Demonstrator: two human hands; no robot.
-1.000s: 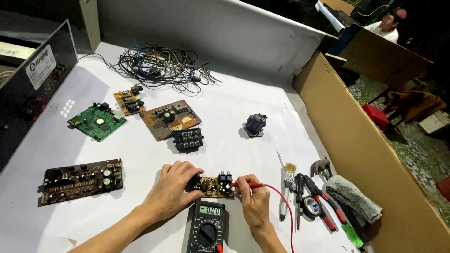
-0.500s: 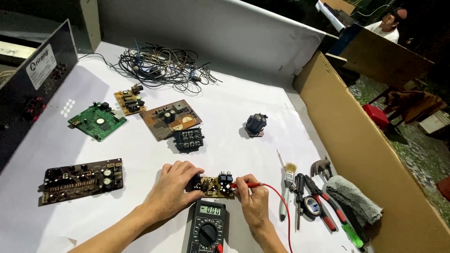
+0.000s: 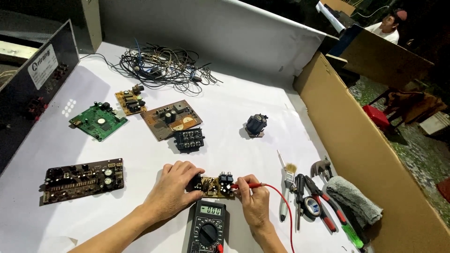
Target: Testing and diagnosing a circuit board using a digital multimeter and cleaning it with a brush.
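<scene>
Lower centre of frame: left hand (image 3: 172, 192) clamped on small circuit board (image 3: 216, 186), long axis left-right, right hand (image 3: 253, 202) pinching red probe (image 3: 247, 186) against its right end, multimeter (image 3: 207, 226) just below.

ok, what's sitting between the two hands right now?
In the head view, a small brown circuit board lies between the left hand and right hand. The right hand holds a red probe to it. The multimeter sits just below.
</scene>
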